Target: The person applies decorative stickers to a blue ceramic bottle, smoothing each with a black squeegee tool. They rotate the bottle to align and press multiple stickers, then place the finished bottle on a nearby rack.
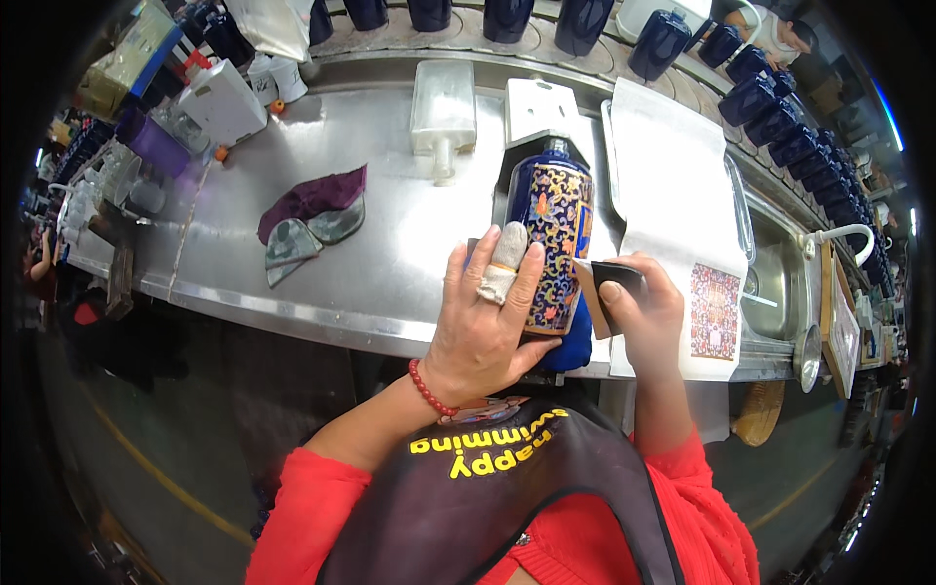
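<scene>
A dark blue glass bottle (554, 219) lies on its side at the bench's near edge, neck pointing away. Colourful floral decoration on a dark ground covers its upper face. My left hand (492, 307) holds the bottle, its fingers spread along the left side and its thumb by the near end. A pale cloth cot covers one finger. In my right hand (643, 307) is a flat scraper (606, 292), dark with a tan side, pinched between thumb and fingers. Its edge meets the bottle's right side. Beside that hand, a patterned decal sheet (715, 310) lies on white paper (668, 180).
An empty clear bottle (444, 112) and a folded purple and grey cloth (312, 219) lie on the metal bench (390, 263). A white block (541, 109) stands beyond the decorated bottle. Blue bottles (658, 44) line a curved conveyor behind. At right are a sink (775, 278) and tap (848, 234).
</scene>
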The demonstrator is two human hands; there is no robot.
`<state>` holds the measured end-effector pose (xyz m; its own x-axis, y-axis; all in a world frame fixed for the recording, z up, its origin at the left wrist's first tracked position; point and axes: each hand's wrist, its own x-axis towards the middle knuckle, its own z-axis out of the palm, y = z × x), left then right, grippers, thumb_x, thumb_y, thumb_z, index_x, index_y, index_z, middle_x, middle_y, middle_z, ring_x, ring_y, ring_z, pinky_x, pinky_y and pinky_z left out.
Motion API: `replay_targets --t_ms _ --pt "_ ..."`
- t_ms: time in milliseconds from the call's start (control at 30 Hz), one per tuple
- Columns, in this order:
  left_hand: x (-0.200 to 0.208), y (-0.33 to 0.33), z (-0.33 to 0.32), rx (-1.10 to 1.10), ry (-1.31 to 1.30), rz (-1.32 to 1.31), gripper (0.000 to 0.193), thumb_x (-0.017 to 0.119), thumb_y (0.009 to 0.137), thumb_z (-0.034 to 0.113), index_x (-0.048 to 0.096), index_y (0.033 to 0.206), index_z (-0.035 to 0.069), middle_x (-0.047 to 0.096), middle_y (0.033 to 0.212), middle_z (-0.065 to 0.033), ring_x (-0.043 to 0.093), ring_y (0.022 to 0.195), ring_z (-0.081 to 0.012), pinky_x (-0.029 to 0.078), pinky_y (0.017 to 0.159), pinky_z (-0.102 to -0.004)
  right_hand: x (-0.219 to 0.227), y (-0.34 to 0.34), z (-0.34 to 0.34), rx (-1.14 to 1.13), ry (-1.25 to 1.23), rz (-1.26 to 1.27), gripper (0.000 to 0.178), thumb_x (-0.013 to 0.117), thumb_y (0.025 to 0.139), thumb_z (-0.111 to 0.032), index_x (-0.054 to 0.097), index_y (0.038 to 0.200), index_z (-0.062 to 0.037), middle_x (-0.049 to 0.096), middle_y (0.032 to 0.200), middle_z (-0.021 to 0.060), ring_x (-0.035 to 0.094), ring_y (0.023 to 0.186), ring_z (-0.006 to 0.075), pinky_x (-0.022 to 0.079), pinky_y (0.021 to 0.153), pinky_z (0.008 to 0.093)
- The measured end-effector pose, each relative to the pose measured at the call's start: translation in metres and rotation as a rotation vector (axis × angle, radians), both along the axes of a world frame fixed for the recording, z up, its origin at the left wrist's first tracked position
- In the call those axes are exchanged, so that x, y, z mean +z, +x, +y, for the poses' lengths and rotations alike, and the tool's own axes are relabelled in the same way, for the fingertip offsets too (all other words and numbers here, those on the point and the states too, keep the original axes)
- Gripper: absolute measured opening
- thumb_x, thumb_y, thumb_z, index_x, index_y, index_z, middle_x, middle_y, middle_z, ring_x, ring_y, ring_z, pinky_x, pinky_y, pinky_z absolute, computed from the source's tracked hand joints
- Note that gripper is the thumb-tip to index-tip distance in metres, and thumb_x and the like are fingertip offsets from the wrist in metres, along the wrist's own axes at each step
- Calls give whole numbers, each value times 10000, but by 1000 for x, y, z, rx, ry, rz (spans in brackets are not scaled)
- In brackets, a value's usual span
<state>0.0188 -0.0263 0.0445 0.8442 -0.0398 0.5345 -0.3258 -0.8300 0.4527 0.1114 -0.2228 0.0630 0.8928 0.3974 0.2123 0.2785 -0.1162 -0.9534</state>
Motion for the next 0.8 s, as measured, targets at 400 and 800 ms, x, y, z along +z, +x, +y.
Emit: replay_targets --t_ms 400,800 --pt "-16 10 19 -90 -117 25 1216 880 702 468 203 1598 1 454 1472 -277 404 1395 -480 210 1181 -636 -2 43 10 236 -130 -171 177 688 955 -89 650 1105 -2 685 918 54 631 796 70 518 635 237" --pt "-22 3 9 33 -70 47 1127 848 760 496 246 1535 -58 496 1443 -264 476 1353 -440 122 1192 -645 57 99 64 125 -680 -984 166 762 809 -73 643 907 -9 630 851 169 644 779 357 524 720 417"
